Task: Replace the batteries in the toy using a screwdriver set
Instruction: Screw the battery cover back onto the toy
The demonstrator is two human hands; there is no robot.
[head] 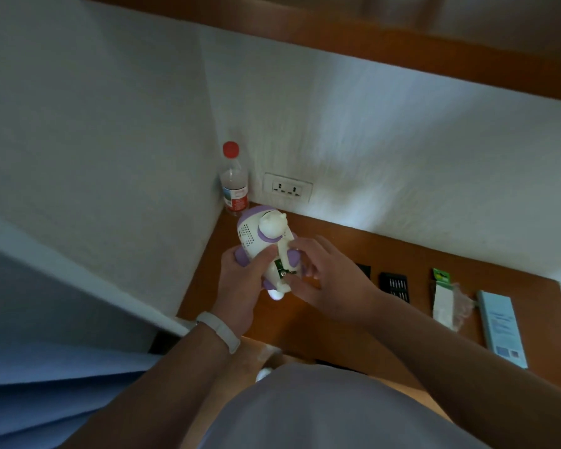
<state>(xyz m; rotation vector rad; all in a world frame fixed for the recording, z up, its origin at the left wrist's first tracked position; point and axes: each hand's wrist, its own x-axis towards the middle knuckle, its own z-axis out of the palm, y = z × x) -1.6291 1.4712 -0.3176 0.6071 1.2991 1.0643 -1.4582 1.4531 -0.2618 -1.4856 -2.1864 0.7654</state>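
Observation:
A white and purple toy is held above the wooden desk, its back turned up. My left hand grips the toy's body from the left and below. Green batteries show in an uncovered compartment near the toy's lower end. My right hand reaches in from the right, its fingertips curled at the compartment; whether they pinch a battery is hidden. A black screwdriver bit tray lies on the desk to the right. Further right lies a green battery pack.
A plastic bottle with a red cap stands in the wall corner behind the toy. A wall socket sits beside it. A pale blue box lies near the desk's right end. A second black tray is partly hidden by my right hand.

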